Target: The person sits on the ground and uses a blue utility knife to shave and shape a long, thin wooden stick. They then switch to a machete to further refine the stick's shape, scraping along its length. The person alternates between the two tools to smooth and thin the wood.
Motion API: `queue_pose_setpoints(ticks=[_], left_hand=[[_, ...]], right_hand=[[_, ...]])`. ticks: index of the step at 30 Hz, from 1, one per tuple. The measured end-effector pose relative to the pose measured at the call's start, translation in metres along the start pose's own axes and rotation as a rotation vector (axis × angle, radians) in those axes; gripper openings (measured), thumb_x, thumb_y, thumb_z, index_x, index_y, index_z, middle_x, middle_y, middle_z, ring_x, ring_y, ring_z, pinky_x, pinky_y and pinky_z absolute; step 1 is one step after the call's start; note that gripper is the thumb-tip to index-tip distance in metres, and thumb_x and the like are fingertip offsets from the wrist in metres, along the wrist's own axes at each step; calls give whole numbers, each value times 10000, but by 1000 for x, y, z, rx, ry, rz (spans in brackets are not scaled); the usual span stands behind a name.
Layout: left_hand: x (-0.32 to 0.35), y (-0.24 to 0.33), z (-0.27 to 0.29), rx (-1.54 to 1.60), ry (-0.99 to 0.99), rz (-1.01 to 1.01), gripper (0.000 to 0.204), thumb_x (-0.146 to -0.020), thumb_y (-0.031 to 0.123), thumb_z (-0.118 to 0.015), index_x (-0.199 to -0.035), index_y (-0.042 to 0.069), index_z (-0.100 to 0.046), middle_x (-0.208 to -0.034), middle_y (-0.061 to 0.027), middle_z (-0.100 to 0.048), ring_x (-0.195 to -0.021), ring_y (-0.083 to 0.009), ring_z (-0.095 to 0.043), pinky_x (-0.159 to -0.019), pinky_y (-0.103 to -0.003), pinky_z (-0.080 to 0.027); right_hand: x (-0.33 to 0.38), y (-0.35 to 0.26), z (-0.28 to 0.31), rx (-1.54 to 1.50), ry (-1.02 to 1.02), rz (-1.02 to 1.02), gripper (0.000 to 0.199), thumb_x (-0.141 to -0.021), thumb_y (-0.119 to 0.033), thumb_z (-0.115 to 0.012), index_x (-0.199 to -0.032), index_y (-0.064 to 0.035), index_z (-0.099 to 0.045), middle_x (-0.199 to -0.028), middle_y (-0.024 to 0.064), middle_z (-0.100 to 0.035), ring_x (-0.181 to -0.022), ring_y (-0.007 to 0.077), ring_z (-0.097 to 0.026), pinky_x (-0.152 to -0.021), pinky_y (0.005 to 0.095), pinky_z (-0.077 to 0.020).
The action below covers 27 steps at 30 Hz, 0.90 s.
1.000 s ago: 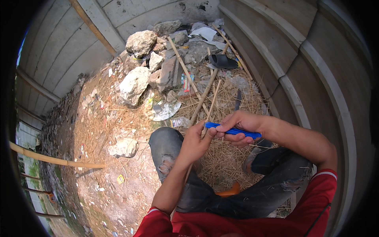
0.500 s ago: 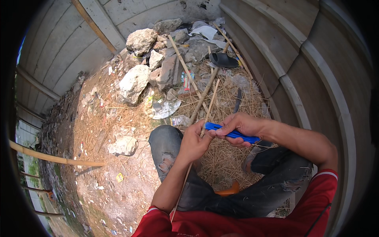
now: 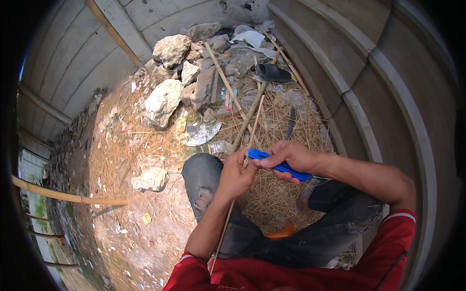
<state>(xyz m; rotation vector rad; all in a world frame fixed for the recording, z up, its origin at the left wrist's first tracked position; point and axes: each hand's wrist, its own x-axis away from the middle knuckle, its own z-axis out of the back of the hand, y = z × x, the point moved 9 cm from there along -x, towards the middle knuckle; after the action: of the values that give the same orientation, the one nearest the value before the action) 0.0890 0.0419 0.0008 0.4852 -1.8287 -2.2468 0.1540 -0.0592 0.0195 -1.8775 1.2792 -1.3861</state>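
The left hand (image 3: 236, 172) grips a thin stick (image 3: 224, 230) running near to far, seemingly to steady it; the right hand (image 3: 300, 156) is closed around a blue cutter (image 3: 295, 173), its left end at the stick, probably for control.

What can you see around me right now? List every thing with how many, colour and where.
Blue tool: 1, blue, in right hand
Thin stick: 1, tan, in left hand
Dark blade: 1, dark grey, on straw ahead
Sandal: 1, black, far end
Rocks: several, pale and grey, ahead-left
Poles: several, tan, left and ahead
Straw: uncounted, tan, between legs
Orange object: 1, orange, between legs
Litter: too scattered to count, mixed, on ground
Walls: 2, grey, right and ahead
Jeans: 1 pair, dark, on person
Shirt: 1, red, bottom
Left hand: 1, bare, centre
Right hand: 1, bare, right of centre
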Motion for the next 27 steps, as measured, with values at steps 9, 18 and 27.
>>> queue_pose_setpoints(ticks=[9,18,27], left_hand=[[3,-5,-3,29,-40,36,378,-957,396,-680,-1008,22,-653,-747,54,-574,-634,-15,-417,-532,-210,-316],[5,4,-7,38,-27,82,348,-998,353,-630,-964,7,-644,-754,16,-585,-728,-74,-484,-653,-276,-417],[5,-6,-11,208,-58,189,419,-993,425,-629,-812,54,-559,-696,65,-488,-664,-40,-402,-585,-238,-332]], right_hand=[[6,-7,-1,189,36,20,361,-978,-362,-633,-867,-19,-603,-541,42,-533,-378,124,-514,-352,265,-416],[5,-11,1,347,135,121,350,-1009,-336,-581,-904,-3,-606,-540,56,-545,-389,140,-537,-376,272,-427],[11,-37,3,385,70,218,340,-1027,-317,-532,-908,-2,-578,-541,64,-551,-404,145,-556,-400,273,-453]])
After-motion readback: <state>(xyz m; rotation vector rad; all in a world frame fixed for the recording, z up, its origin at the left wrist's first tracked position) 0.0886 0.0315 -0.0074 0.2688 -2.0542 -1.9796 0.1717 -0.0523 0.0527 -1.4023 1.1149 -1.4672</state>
